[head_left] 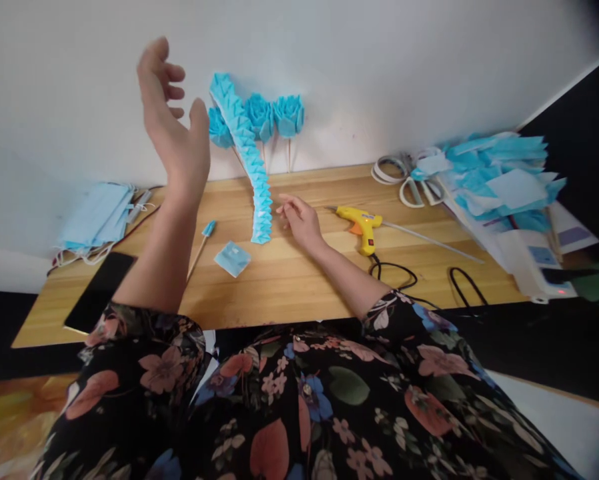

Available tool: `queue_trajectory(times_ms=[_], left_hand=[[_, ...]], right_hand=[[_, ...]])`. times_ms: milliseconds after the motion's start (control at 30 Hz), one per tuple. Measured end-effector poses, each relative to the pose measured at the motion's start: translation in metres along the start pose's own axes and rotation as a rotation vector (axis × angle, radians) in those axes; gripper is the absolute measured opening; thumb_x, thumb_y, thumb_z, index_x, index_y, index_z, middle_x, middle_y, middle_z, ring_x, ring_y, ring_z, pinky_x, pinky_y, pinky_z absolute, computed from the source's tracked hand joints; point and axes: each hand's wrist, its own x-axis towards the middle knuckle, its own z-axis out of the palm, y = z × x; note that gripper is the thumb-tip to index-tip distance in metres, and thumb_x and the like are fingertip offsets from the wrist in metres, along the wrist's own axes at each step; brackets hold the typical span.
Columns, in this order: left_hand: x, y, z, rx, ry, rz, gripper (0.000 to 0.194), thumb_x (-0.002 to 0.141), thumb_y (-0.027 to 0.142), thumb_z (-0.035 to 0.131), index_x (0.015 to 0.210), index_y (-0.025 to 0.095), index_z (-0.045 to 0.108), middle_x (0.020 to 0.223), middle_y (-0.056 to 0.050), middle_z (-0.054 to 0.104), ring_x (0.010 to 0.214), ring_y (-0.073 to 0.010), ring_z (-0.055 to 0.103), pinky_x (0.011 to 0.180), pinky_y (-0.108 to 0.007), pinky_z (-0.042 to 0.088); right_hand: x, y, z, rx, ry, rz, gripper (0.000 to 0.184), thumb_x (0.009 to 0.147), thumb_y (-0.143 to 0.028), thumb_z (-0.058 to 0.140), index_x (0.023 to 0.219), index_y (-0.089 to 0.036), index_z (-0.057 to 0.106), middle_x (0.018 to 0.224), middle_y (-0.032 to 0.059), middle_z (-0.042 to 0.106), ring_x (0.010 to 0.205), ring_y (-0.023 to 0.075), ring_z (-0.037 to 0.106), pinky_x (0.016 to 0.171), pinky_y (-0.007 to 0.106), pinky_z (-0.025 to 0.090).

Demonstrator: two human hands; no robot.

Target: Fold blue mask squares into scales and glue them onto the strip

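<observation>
A long pleated strip of light blue fabric stands with its lower end on the table and its upper part in front of several blue fabric flowers on sticks. To its left, my left hand is raised, thumb apart from the loosely bent fingers, holding nothing. My right hand rests low beside the strip's lower end, fingers loosely bent and apart, with nothing visible in them. Between my forearms lie a small blue square piece and a stick with a blue tip.
A yellow glue gun with a glue stick and black cord lies right of my right hand. Scissors and a pile of blue fabric scraps are farther right. Face masks and a black phone lie on the left.
</observation>
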Motion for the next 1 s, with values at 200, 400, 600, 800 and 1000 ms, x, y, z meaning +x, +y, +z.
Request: queue_trajectory(times_ms=[200,400,600,800,1000], left_hand=[[-0.087,0.031,-0.029,-0.194,-0.161,-0.177,0.026,0.092,0.025,0.069,0.118,0.023,0.065,0.076,0.001,0.068,0.068,-0.0152,0.064,0.069,-0.033,0.053],[-0.146,0.025,-0.068,-0.174,0.028,-0.378,0.020,0.094,0.042,0.064,0.084,0.026,0.072,0.069,0.001,0.066,0.061,-0.0136,0.059,0.063,-0.031,0.051],[-0.184,0.018,-0.096,-0.022,-0.087,-0.519,0.032,0.096,0.036,0.059,0.071,0.021,0.071,0.068,-0.003,0.067,0.064,-0.0129,0.059,0.064,-0.028,0.049],[-0.208,0.016,-0.107,0.026,-0.061,-0.615,0.028,0.092,0.034,0.060,0.070,0.020,0.070,0.068,-0.003,0.068,0.064,-0.0134,0.060,0.064,-0.027,0.050],[-0.230,0.036,-0.105,0.038,0.004,-0.706,0.027,0.092,0.033,0.059,0.069,0.022,0.070,0.071,-0.003,0.070,0.068,-0.0171,0.061,0.067,-0.028,0.051]], right_hand=[[0.001,-0.006,-0.005,-0.065,0.007,-0.036,0.035,0.097,-0.027,0.044,0.123,-0.018,0.065,0.078,-0.0013,0.068,0.057,0.0098,0.053,0.064,0.025,0.049],[-0.002,-0.017,-0.015,-0.192,0.075,-0.091,0.034,0.101,-0.031,0.041,0.124,-0.020,0.065,0.058,-0.0061,0.050,0.054,0.0128,0.051,0.065,0.027,0.047],[-0.024,-0.049,-0.003,-0.448,-0.165,-0.237,0.028,0.099,-0.028,0.050,0.116,-0.023,0.072,0.071,-0.0016,0.066,0.068,0.0156,0.063,0.072,0.031,0.047],[-0.060,-0.059,0.027,-0.837,-0.578,-0.380,0.024,0.100,-0.024,0.052,0.116,-0.023,0.071,0.116,0.0067,0.076,0.104,0.0234,0.068,0.078,0.033,0.046],[-0.074,-0.049,0.052,-1.070,-0.697,-0.486,0.021,0.102,-0.027,0.051,0.108,-0.016,0.067,0.111,0.0126,0.073,0.106,0.0248,0.062,0.071,0.032,0.042]])
